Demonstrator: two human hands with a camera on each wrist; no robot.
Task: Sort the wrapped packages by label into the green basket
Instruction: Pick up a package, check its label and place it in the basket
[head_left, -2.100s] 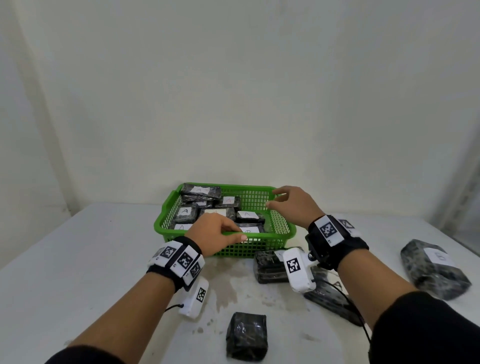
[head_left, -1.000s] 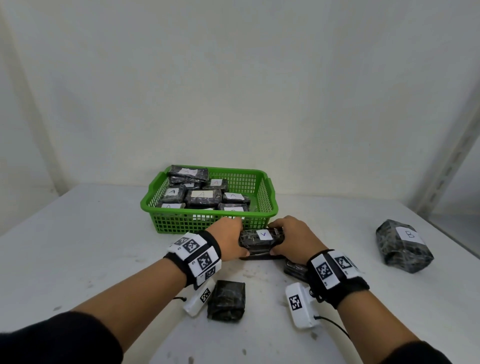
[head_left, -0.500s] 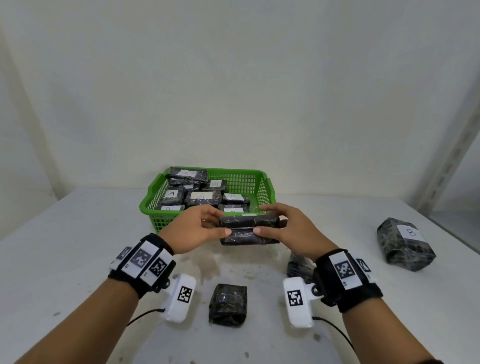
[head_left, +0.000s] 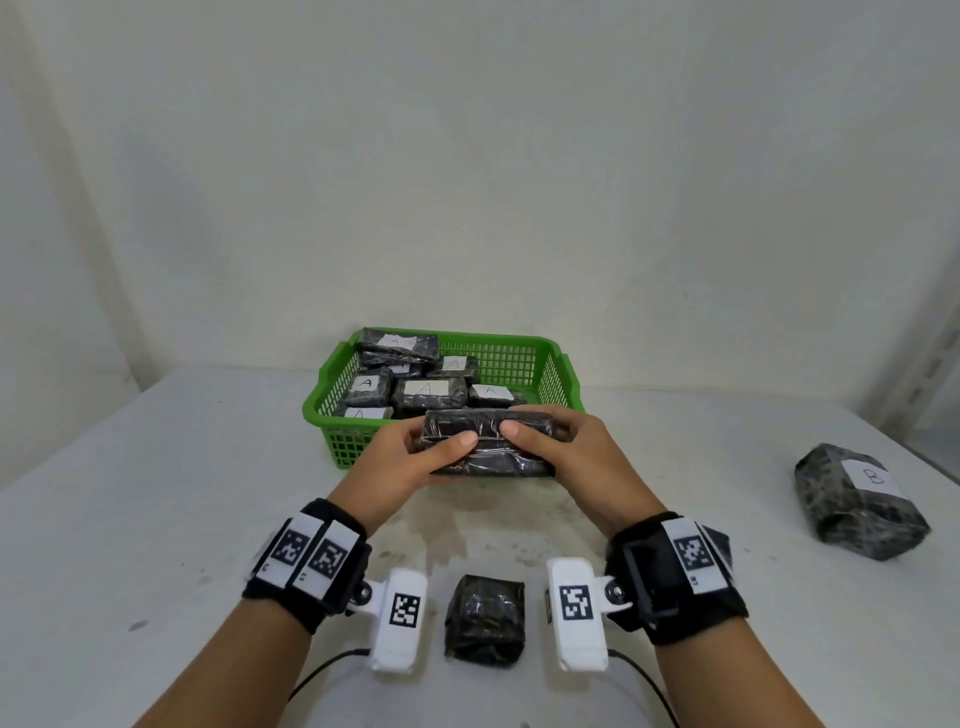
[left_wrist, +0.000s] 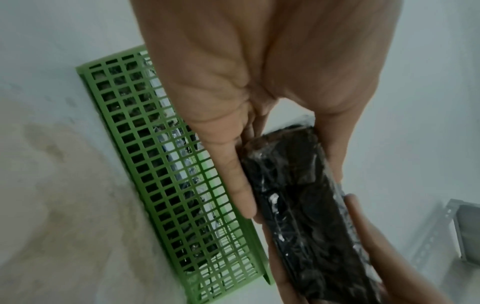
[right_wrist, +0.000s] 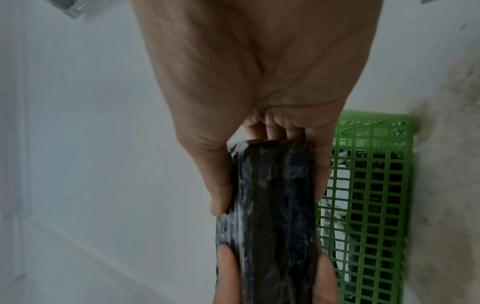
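Both hands hold one flat black wrapped package (head_left: 488, 449) in the air just in front of the green basket (head_left: 553, 374). My left hand (head_left: 410, 460) grips its left end, thumb on the near face; my right hand (head_left: 576, 457) grips the right end the same way. No label shows on the side facing me. The left wrist view has the package (left_wrist: 306, 201) between thumb and fingers beside the basket wall (left_wrist: 182, 185); the right wrist view shows the package (right_wrist: 270, 205) likewise. Several packages labelled A (head_left: 428, 389) lie inside the basket.
A small black package (head_left: 485, 618) with no label showing lies on the white table (head_left: 156, 519) between my wrists. A larger package marked B (head_left: 860, 499) sits at the right. A wall stands close behind the basket. A metal rail (head_left: 935, 364) runs at far right.
Both hands left the basket, came down onto a package labelled A lying in front of it, lifted it and turned it so that its label no longer shows.
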